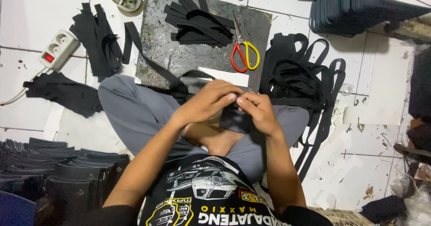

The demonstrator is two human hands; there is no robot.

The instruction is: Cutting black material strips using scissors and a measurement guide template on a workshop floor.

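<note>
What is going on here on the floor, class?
A person sits cross-legged on a tiled floor. The left hand and right hand pinch a black strap together above the lap. Ahead lie a dark cutting board, cut strap pieces and red-and-yellow scissors.

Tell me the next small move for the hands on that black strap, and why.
Probably keep both hands pinched and finish the fold at the strap's end. The left hand and right hand meet fingertip to fingertip on the black strap above the lap; its far end trails onto the dark board, and the scissors lie untouched there.
</note>
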